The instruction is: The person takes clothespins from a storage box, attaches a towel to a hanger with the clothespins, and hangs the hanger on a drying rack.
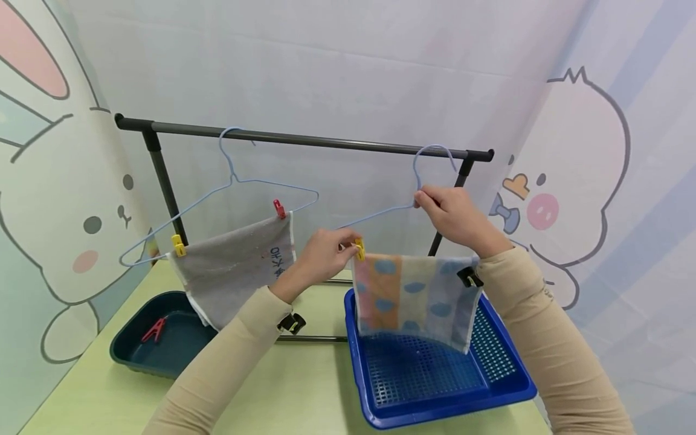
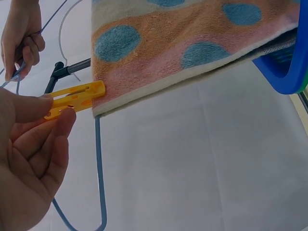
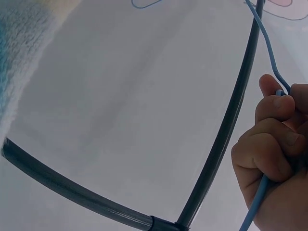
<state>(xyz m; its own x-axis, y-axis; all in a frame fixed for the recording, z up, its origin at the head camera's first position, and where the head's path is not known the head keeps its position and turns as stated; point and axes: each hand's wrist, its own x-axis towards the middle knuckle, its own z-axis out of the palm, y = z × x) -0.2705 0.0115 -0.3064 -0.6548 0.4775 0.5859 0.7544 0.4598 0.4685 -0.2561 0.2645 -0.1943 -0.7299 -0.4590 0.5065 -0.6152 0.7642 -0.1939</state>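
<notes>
My left hand (image 1: 322,255) pinches a yellow clothespin (image 2: 79,97) between thumb and fingers. The clothespin's jaws bite the corner of a small towel (image 1: 414,296) with pastel stripes and blue dots. A blue wire hanger (image 1: 380,213) carries this towel; part of its lower bar is hidden behind cloth and hands. Curled around the hanger's neck are the fingers of my right hand (image 1: 455,216), also seen in the right wrist view. The hanger's hook (image 1: 435,145) overlaps the rack's rod in the head view.
A dark rack rod (image 1: 326,142) spans the back. At left, another blue hanger (image 1: 232,175) bears a grey towel (image 1: 239,266) held by yellow and red clothespins. Below stand a dark green basin (image 1: 127,356) with a red clothespin (image 1: 154,330) and a blue basket (image 1: 451,411).
</notes>
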